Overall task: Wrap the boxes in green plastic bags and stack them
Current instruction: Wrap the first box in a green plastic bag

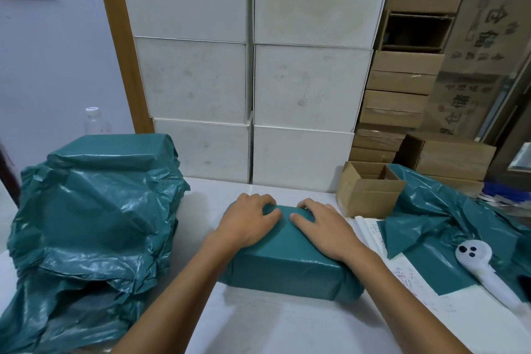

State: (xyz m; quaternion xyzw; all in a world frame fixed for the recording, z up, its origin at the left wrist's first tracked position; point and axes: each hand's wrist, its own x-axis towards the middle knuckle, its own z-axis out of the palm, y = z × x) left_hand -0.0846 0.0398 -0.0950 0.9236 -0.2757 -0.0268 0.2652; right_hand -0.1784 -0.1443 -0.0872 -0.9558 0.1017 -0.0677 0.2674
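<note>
A box wrapped in green plastic (pixel 287 267) lies on the white table (pixel 273 325) in front of me. My left hand (pixel 247 221) and my right hand (pixel 321 227) press flat on its top near the far edge, fingers spread over the plastic. At the left a pile of green-wrapped boxes and loose green bags (pixel 92 215) rises from the table. More green plastic bags (pixel 448 227) lie spread at the right.
White boxes (pixel 253 89) are stacked like a wall behind the table. An open brown carton (pixel 367 189) stands at the right, with more cartons (pixel 402 94) stacked behind it. A white handheld device (pixel 482 267) rests on the right bags beside printed paper sheets (pixel 402 273). A clear bottle (pixel 93 120) stands far left.
</note>
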